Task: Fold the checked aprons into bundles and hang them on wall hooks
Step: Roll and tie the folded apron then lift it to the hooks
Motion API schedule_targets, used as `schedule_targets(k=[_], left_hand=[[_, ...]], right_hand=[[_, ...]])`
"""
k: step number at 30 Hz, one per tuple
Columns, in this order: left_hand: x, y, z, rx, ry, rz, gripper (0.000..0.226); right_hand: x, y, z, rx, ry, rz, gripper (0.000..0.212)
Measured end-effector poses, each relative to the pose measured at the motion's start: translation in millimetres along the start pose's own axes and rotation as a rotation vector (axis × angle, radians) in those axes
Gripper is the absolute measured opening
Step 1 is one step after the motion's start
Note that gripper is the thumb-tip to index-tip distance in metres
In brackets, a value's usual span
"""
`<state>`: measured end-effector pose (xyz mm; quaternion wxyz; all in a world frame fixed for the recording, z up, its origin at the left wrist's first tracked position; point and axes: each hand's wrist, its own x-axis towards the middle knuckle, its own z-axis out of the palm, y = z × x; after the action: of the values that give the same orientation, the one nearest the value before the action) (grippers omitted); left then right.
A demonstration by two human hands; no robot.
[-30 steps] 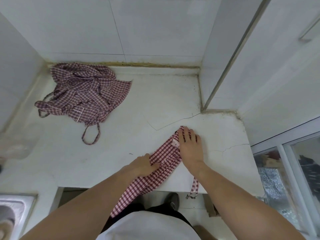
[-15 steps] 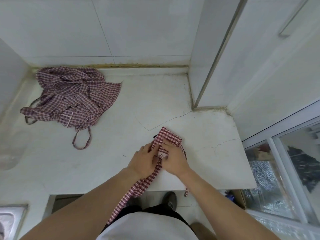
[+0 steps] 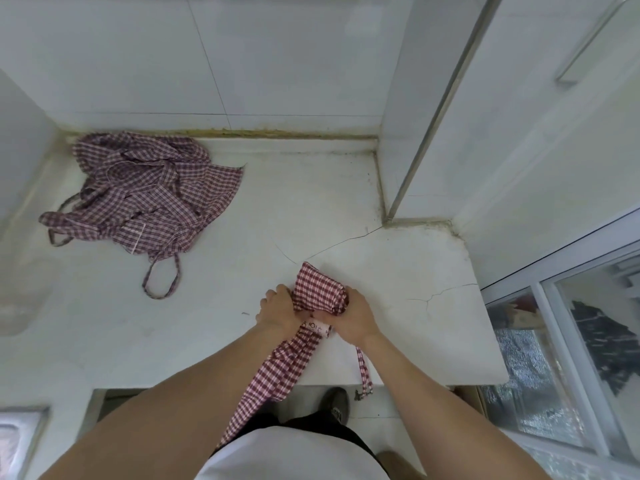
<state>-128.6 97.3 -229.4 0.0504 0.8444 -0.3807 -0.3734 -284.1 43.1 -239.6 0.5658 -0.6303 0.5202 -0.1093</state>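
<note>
Near the bench's [image 3: 415, 306] front edge, both hands grip the red checked apron [image 3: 320, 292], left hand [image 3: 278, 311] and right hand [image 3: 353, 315] flanking its rolled end, the unrolled length trailing toward the person.

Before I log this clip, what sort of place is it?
Probably a home kitchen or utility corner. White wall tiles back a cracked white stone counter, part of a steel sink shows at lower left, and a sliding window stands to the right.

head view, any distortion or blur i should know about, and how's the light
Head view: wide-angle bending curves the counter edge and window frame; soft, even light, no hard shadows or glare; the apron bundle is fairly sharp, corners slightly smeared.
</note>
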Motion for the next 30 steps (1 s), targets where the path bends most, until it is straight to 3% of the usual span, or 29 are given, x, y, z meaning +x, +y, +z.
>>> schedule_targets(k=[2,7,10,14,19,26,30], left_hand=[[3,-9,-6,-0.086,-0.097,0.090,0.035],[-2,-20,-13,-0.425,-0.234,0.100,0.053],[-7,-20,-12,-0.634,-0.246,0.108,0.046],[-10,-20,-17,-0.858,-0.232,0.090,0.036],[-17,-19,-30,-1.041,-0.365,-0.011,0.059],[-29,-24,-31,-1.005,-0.662,-0.056,0.061],[-36,-13,-49,-1.019,-0.687,-0.024,0.043]], right_hand=[[0,-1,5,0.066,-0.004,-0.026,0.070],[-1,-13,7,0.457,0.082,0.103,0.060],[-1,-21,9,0.618,0.015,0.140,0.066],[-6,-38,-3,0.493,-0.282,0.150,0.047],[-2,-50,-23,0.323,-0.345,0.016,0.042],[-3,-70,-21,0.170,0.067,-0.277,0.021],[-3,-61,-20,-0.246,0.228,-0.724,0.033]])
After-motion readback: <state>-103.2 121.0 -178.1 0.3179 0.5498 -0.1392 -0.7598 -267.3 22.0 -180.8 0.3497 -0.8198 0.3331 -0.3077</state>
